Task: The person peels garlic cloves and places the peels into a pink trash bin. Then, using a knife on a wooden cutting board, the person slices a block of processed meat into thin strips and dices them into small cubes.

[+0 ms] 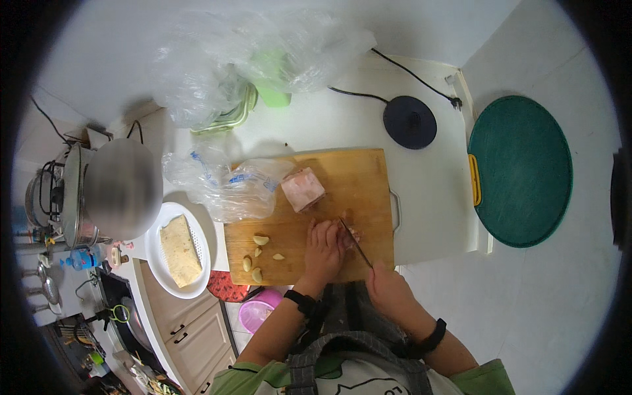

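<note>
A wooden cutting board (345, 177) lies on the counter before me. My right hand (390, 291) is closed around the handle of a kitchen knife (356, 243), its blade slanting up to the left. Beside the blade, my left hand (326, 247) presses with bent fingers on a piece of meat, mostly hidden beneath them. Small cut bits of meat (353, 238) lie at the blade. Farther back on the board sits a pale pink block of meat (302, 189). Several peeled garlic cloves (260, 240) are spread over the board's left part.
Clear plastic bags (247, 192) overlap the board's back left corner. To the left, a white oval plate (153, 256) holds a flat yellowish slab. A black round base (410, 122) with a cord stands behind at right. A pink bin (254, 313) is below the counter.
</note>
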{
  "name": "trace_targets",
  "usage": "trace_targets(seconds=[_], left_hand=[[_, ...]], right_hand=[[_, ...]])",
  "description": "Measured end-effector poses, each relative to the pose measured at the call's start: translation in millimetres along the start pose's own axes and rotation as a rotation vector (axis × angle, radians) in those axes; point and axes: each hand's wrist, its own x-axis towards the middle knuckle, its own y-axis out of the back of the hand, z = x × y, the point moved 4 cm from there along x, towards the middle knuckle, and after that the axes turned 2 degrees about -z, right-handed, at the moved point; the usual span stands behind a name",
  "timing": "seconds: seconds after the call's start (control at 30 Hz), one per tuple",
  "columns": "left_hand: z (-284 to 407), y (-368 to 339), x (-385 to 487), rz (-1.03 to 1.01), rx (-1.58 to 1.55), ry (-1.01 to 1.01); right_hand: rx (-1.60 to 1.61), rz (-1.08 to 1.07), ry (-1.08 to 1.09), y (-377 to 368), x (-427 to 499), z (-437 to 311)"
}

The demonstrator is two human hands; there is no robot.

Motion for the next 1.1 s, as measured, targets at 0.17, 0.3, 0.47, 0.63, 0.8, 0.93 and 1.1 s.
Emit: trace_targets(seconds=[0.17,0.3,0.47,0.63,0.8,0.93,1.1], left_hand=[[0.3,-3.8,-1.4,0.058,0.072,0.024],[0.7,-1.5,-1.0,0.020,0.107,0.019],[0.3,0.0,-1.5,-0.020,0.088,0.001],[-1.3,-3.1,-1.6,0.021,0.124,0.021],[-3.3,-2.8,-1.6,0.029,0.094,0.031],[-0.3,-0.6,-1.2,0.080,0.150,-0.016],[0.1,1.5,-2.3,0.054,0.101,0.019]], right_hand=[[0.029,0.079,0.002,-15.0,38.2,0.2],[0.034,0.054,-0.062,-15.8,30.5,5.0],[-0.130,-0.113,-0.121,-24.2,18.4,9.2],[-0.092,0.090,-0.132,-36.1,31.1,20.4],[-0.142,0.080,-0.112,-39.0,28.8,19.2],[-0.033,0.186,-0.122,-26.9,48.9,7.5],[-0.221,0.277,-0.115,-5.1,26.3,1.5]])
